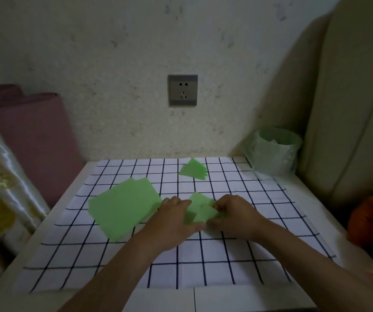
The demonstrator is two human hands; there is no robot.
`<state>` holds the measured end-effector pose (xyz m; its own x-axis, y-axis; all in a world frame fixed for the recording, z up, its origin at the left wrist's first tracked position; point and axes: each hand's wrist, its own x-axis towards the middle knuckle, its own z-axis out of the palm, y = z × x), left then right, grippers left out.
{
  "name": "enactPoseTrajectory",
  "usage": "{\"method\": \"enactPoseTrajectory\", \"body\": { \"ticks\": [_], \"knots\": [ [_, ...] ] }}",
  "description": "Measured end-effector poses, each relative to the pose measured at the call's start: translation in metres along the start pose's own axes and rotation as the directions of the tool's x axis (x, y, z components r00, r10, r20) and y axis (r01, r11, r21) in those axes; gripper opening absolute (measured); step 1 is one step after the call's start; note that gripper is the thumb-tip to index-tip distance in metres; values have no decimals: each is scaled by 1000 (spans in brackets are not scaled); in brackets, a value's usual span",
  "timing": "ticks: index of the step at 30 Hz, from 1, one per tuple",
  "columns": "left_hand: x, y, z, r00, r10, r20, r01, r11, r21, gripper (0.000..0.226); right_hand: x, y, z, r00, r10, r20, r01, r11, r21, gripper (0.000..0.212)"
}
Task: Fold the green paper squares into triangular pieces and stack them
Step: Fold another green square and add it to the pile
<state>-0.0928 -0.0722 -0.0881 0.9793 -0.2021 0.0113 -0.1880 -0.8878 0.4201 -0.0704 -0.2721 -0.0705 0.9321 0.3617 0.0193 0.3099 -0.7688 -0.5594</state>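
A pile of flat green paper squares (122,206) lies on the left part of the checked cloth (203,262). A stack of folded green triangles (193,170) rests near the far edge of the cloth. Between my hands sits a partly folded green paper piece (200,209). My left hand (176,218) pinches its left side, thumb at the lower corner. My right hand (233,216) grips its right side with curled fingers. The hands hide the paper's lower edges.
A small bin lined with a green bag (275,152) stands at the far right corner of the table. A wall socket (182,90) is straight ahead. Pink fabric (34,136) lies to the left, a cushioned seat (350,109) and an orange object (370,219) to the right.
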Motion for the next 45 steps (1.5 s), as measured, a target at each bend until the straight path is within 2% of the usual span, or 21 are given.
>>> {"method": "enactPoseTrajectory", "body": {
  "ticks": [4, 7, 9, 12, 17, 20, 23, 25, 27, 29, 32, 33, 36, 38, 42, 45],
  "knots": [
    [1, -1, -3, 1000, -12, -2, 11, 995, -97, 70, 2, -3, -9, 997, 31, 68, -30, 999, -15, 17],
    [1, -5, -6, 997, -72, -16, 68, 981, -180, 74, 3, -2, -17, 996, 58, 64, -60, 997, 37, 26],
    [-1, -6, -7, 995, -102, 5, 102, 985, -136, 82, 3, -1, -17, 994, 69, 82, -74, 995, 60, 27],
    [-3, -4, -10, 993, -114, 30, 115, 993, -37, 82, 2, 0, -12, 993, 96, 65, -98, 995, 25, 23],
    [0, -7, -8, 992, -119, -37, 116, 991, -73, 75, 10, 9, 3, 993, 118, 12, -116, 989, -95, 66],
    [5, -9, -8, 990, -131, -50, 125, 987, -102, 79, 12, 5, 3, 987, 154, 36, -152, 988, -33, 85],
    [11, -10, -10, 989, -147, 1, 142, 954, -264, 92, 16, 0, 1, 985, 152, 79, -156, 987, 42, 104],
    [13, -11, -12, 992, -127, 24, 127, 923, -364, 83, 18, -3, -2, 986, 139, 98, -146, 987, 73, 109],
    [13, -11, -14, 996, -87, 38, 95, 903, -419, 57, 19, -5, -6, 985, 139, 105, -154, 977, 148, 106],
    [9, -12, -17, 997, -57, 43, 70, 890, -450, 34, 16, -10, -13, 983, 156, 100, -174, 964, 203, 93],
    [6, -14, -21, 996, -79, 39, 89, 874, -478, 17, 18, -9, -16, 983, 175, 62, -185, 942, 280, 34],
    [6, -15, -21, 995, -90, 40, 98, 870, -483, 16, 18, -8, -16, 983, 178, 48, -184, 936, 301, 20],
    [6, -17, -20, 995, -90, 47, 101, 874, -475, 22, 17, -8, -15, 985, 173, 18, -167, 916, 366, 24],
    [4, -15, -20, 997, -74, 23, 76, 882, -465, 29, 15, -9, -16, 988, 156, 21, -150, 897, 415, 16],
    [3, -6, -20, 991, -11, -133, -44, 913, -405, 10, 11, -16, -21, 992, 126, 21, -121, 874, 471, 5],
    [5, -5, -20, 981, -51, -186, -42, 885, -463, 19, 10, -18, -23, 989, 145, 15, -132, 852, 506, 10]
  ]
}}
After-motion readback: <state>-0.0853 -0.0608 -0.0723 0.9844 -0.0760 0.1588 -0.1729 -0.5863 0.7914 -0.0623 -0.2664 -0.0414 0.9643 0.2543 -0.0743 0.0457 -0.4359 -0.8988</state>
